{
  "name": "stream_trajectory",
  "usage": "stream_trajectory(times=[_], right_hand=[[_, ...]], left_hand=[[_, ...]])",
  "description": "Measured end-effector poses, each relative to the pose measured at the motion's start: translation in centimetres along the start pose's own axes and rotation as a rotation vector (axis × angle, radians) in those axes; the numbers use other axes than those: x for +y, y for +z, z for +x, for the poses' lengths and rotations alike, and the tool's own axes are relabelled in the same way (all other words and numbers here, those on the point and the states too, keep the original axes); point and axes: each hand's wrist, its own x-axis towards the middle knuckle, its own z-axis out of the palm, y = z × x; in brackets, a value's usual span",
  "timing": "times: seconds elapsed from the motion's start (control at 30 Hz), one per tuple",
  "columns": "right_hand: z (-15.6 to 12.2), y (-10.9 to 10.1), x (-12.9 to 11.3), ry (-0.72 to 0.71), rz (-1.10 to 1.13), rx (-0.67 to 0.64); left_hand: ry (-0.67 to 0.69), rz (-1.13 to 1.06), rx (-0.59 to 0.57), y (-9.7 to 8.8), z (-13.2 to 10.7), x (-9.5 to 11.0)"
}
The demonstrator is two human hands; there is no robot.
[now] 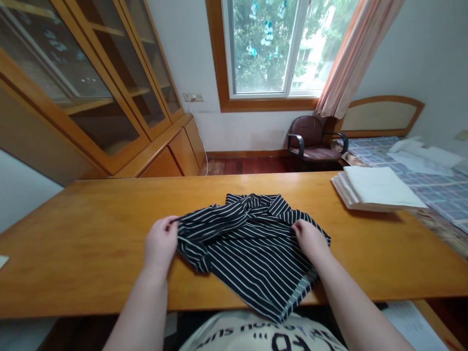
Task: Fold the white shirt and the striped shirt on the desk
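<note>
A black shirt with white stripes (256, 248) lies rumpled on the wooden table, its collar toward the far side and its lower corner hanging over the near edge. At the shirt's left side, my left hand (161, 243) pinches a bit of the fabric and holds it slightly raised. My right hand (310, 239) is closed on the cloth at the right side, near the sleeve. The fingertips of both hands are partly hidden.
The wooden table (98, 234) spans the view. A stack of white folded sheets (380, 187) sits at its right end. Beyond are a brown armchair (310, 139), a bed with a plaid cover (431, 190) and a glass-fronted cabinet (120, 63) on the left.
</note>
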Motion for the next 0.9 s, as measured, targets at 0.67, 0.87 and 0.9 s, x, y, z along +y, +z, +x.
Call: stream_trajectory(times=[0.67, 0.87, 0.9], right_hand=[[1.6, -5.2, 3.2, 0.186, -0.042, 0.151], [0.4, -2.7, -1.1, -0.284, 0.045, 0.187], [0.2, -2.0, -2.4, -0.364, 0.145, 0.109]], left_hand=[[-0.496, 0.277, 0.118, -7.9, 2.1, -9.9], [0.087, 0.131, -0.077, -1.1, -2.1, -1.2], [0.137, 0.118, -0.192, 0.2, -2.9, 0.1]])
